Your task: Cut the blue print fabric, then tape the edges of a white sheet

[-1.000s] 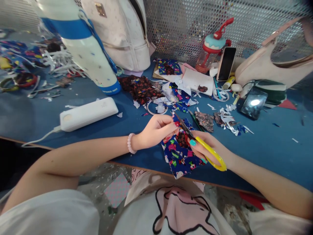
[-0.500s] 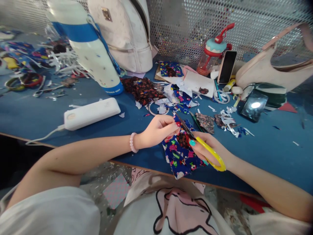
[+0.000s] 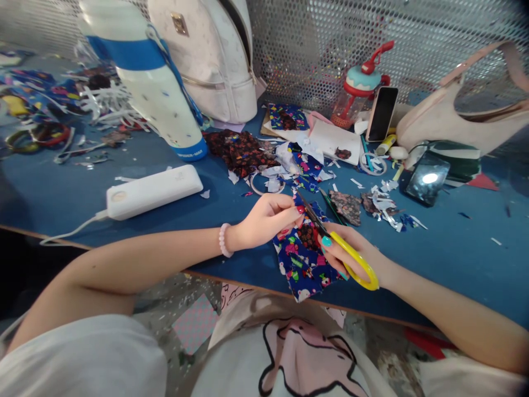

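My right hand (image 3: 351, 251) is closed around the yellow handles of a pair of scissors (image 3: 357, 263), whose dark blades point up and left. With pinched fingers, my left hand (image 3: 270, 220) grips the upper edge of a blue printed fabric piece (image 3: 301, 270). The blades lie right beside my left fingertips, over the top of this fabric. A dark patterned patch (image 3: 308, 236) shows on the middle of the blue piece. Its lower corner reaches the table's front edge. My left fingers hide part of its top edge.
A white power bank (image 3: 155, 192) with a cable lies left, near a large bottle (image 3: 152, 94). Dark floral fabric (image 3: 242, 151) and paper scraps lie beyond my hands. At right are a phone (image 3: 427, 179), a pink bag (image 3: 450, 129) and shredded bits (image 3: 384, 204).
Almost nothing differs. My right hand and the scissors have shifted very slightly left, while my left hand keeps its pinch on the fabric.
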A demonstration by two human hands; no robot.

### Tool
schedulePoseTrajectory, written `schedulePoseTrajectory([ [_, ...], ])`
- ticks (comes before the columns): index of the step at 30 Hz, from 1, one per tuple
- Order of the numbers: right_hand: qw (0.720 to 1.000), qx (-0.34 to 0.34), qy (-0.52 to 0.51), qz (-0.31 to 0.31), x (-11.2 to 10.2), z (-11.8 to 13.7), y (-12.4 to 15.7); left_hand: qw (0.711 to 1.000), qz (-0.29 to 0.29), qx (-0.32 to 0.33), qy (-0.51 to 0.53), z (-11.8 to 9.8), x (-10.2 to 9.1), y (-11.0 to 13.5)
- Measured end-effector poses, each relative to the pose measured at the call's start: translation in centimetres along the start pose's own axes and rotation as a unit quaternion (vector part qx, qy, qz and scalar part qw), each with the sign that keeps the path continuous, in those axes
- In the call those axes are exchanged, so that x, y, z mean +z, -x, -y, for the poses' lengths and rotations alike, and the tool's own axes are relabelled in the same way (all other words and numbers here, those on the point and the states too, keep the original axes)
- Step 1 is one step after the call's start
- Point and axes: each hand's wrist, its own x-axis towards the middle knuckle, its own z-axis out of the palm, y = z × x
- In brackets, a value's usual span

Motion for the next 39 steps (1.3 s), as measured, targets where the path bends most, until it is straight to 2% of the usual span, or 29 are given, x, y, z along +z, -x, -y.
schedulePoseTrajectory([
  [6, 1.0, -0.019, -0.008, 0.007, 0.06, -0.27, 0.0, 1.0, 0.004, -0.02, -0.003, 0.12, 0.08, 0.02],
  [12, 1.0, -0.017, 0.009, 0.005, 0.02, -0.45, 0.04, 1.0, 0.021, -0.01, 0.011, 0.26, -0.02, 0.02],
  [20, 0.995, -0.039, 0.089, 0.007, -0.12, 0.13, 0.26, 0.999, 0.041, -0.023, 0.024, 0.2, 0.02, 0.22],
  [24, 0.994, -0.052, 0.097, -0.002, -0.1, -0.2, 0.16, 0.999, 0.042, -0.026, 0.021, 0.15, 0.04, 0.25],
  [39, 0.994, -0.04, 0.098, -0.017, -0.01, -0.79, -0.13, 0.999, 0.043, -0.007, -0.005, 0.16, -0.06, 0.32],
])
